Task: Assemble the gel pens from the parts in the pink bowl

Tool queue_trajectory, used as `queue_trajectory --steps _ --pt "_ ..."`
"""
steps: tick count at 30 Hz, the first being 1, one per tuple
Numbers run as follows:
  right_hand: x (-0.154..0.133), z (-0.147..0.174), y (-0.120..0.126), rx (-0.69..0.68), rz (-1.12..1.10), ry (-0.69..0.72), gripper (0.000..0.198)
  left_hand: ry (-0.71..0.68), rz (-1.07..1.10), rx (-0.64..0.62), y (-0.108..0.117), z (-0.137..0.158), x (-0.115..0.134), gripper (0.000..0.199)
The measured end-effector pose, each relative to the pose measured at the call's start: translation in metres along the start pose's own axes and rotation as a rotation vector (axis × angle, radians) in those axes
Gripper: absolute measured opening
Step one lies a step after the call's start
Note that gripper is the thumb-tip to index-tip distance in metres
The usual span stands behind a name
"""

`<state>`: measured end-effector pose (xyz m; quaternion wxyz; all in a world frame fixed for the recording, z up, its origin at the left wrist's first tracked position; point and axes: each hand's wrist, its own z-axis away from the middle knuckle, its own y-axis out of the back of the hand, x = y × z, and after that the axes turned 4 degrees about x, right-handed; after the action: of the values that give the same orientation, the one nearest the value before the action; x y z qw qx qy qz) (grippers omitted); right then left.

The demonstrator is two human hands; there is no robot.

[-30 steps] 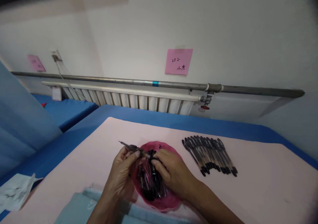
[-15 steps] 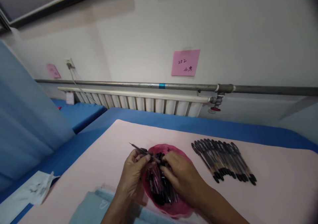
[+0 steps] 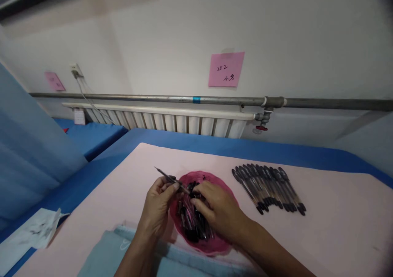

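Observation:
My left hand [image 3: 159, 203] is closed around an uncapped pen [image 3: 163, 173], pinched between thumb and fingers. Its thin tip points up and to the left, and its other end reaches over the pink basket [image 3: 216, 249]. My right hand [image 3: 216, 205] reaches into this basket from the right, thumb and fingers pressed together over dark pieces. What they pinch, if anything, is hidden. Below the fingers lie black and clear pen parts [image 3: 196, 223] in a jumble. To the right, several black-capped pens [image 3: 268, 187] lie side by side in a slanted row.
A pale pink sheet [image 3: 331, 211] covers the blue table [image 3: 245, 148]. Folded light-blue cloth [image 3: 106, 254] lies in front of the basket. White paper [image 3: 33, 232] rests at the left. Behind the table run a radiator [image 3: 181, 123] and a pipe [image 3: 322, 104] with a red valve [image 3: 261, 128].
The view has shifted slightly, so everything sits a little higher and further left. Both hands keep nearly the same pose, left with the pen, right in the basket.

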<state>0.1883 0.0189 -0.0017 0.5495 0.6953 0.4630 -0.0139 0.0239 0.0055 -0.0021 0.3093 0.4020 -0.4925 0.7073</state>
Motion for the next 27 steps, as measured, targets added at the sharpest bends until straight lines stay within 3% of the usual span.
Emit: queue_trajectory --steps 7,12,20,27 --pt "0.019 -0.005 0.006 0.08 0.014 -0.103 0.016 -0.065 -0.015 0.105 0.005 -0.004 0.006 0.029" --pt "0.031 -0.006 -0.008 -0.07 0.173 0.006 0.019 -0.035 -0.059 0.123 0.002 -0.002 0.002 0.026" --pt "0.024 -0.018 -0.015 -0.237 0.36 0.132 0.031 0.019 -0.064 0.089 -0.003 0.001 0.0 0.025" --pt "0.023 -0.018 -0.02 -0.23 0.495 0.184 0.024 0.026 -0.073 0.088 -0.004 0.002 -0.001 0.028"
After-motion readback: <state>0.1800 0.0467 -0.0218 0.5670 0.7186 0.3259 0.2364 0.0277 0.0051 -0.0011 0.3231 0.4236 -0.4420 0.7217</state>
